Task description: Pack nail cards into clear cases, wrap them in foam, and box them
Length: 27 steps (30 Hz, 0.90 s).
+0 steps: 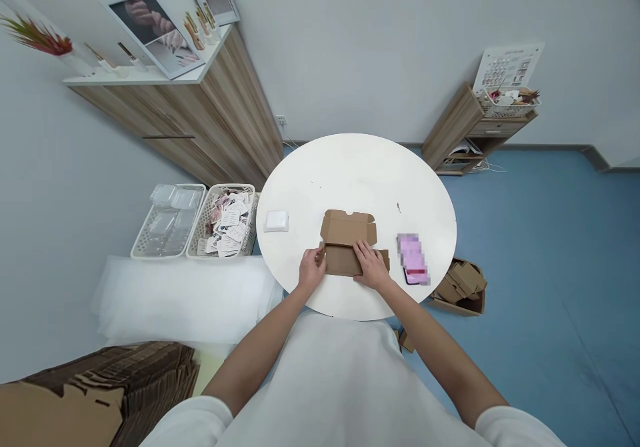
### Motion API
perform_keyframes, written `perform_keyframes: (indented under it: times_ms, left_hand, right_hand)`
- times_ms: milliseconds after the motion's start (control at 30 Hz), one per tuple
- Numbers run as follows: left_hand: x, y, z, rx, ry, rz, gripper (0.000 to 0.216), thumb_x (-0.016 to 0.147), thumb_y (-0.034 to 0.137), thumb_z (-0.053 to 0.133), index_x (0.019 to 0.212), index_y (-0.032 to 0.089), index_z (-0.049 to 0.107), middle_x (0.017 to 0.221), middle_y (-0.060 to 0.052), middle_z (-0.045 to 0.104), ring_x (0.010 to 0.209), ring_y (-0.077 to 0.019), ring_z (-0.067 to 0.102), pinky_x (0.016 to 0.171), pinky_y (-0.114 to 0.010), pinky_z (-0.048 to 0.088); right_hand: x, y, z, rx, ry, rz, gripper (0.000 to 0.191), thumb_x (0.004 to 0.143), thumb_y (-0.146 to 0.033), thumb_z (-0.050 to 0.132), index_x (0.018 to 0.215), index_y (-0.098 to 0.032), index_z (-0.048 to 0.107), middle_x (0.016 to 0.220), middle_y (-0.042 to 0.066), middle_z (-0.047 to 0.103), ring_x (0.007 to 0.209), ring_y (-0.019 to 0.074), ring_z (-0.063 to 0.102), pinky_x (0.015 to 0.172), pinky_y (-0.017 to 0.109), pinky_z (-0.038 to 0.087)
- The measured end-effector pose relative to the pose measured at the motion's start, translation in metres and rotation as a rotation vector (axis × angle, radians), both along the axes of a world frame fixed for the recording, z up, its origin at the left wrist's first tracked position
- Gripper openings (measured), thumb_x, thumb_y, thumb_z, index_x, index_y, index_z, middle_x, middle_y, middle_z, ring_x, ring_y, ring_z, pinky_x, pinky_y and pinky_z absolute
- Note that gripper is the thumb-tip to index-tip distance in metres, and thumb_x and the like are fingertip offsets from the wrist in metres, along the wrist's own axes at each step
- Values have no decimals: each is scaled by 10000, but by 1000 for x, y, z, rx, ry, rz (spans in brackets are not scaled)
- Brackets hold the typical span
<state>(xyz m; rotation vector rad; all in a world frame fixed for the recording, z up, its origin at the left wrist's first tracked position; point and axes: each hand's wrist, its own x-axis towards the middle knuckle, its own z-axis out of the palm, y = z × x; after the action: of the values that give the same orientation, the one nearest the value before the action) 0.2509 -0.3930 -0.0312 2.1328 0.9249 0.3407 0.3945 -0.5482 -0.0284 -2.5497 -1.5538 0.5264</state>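
Note:
A brown cardboard mailer box [343,260] lies partly folded on the white round table [345,173], its lid panel [349,228] laid back flat. At its left end my left hand [311,271] has its fingers closed on the upturned side flap [321,256]. My right hand [371,265] spans the right part of the box, with fingertips at the fold by the lid and the thumb at the front edge. A side flap [384,258] sticks out past that hand. Part of the box's right end is hidden under it.
On the table lie a small white packet [277,221] and a phone [413,259] with a blurred screen. Left are a basket of cards [227,223], a basket of clear cases [170,223], white sheets [185,300] and stacked cardboard [100,393]. A carton of folded cardboard [460,287] stands right.

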Motion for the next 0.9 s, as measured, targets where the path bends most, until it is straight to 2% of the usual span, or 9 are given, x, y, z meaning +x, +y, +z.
perform_keyframes:
  times_ms: [100,167,300,400,633,767,900]
  left_hand:
    - [2,-8,2,-10,-8,-46,356,723,317,554,1045,172,515,1048,-91,482,944,-185,528,774,-319,465]
    - [3,-9,2,-28,-3,-53,335,744,344,533,1033,175,513,1071,-96,472,985,-191,514,783,-318,461]
    - [6,-4,0,-151,103,38,367,779,297,484,1112,155,425,1015,-94,533,808,-150,571,690,-293,470]
    - [9,4,2,-211,233,27,383,764,306,506,1101,144,423,927,-77,588,752,-154,582,659,-280,456]
    - [18,17,13,-165,506,-129,262,796,245,429,1040,160,475,976,-70,619,861,-164,587,664,-234,428]
    - [23,19,14,-130,607,-163,227,793,228,412,1002,173,480,947,-65,629,845,-181,594,635,-246,424]
    - [26,15,13,-60,712,-186,228,802,257,391,981,146,478,934,-120,617,864,-241,589,634,-299,421]
  right_hand:
    - [0,1,1,1,3,7,949,626,-348,619,1380,-198,61,1449,90,130,1327,235,60,1007,424,172]
    - [0,2,2,-2,4,15,952,623,-335,624,1380,-197,63,1449,91,132,1326,236,67,1009,422,170]
    - [-1,2,2,4,-2,30,946,621,-330,631,1379,-203,79,1454,84,111,1327,240,66,1015,419,164]
    - [1,1,3,12,4,69,976,604,-372,648,1379,-213,78,1459,82,76,1328,252,50,1013,425,176]
    - [13,5,7,-29,29,162,1158,501,-491,707,1384,-210,12,1456,132,-6,1321,319,29,997,456,210]
    - [15,7,6,-28,28,190,1170,493,-497,715,1385,-205,16,1453,145,16,1319,332,37,998,455,215]
    - [15,7,3,-10,28,191,1139,509,-498,708,1384,-209,38,1454,141,17,1318,336,40,997,463,218]
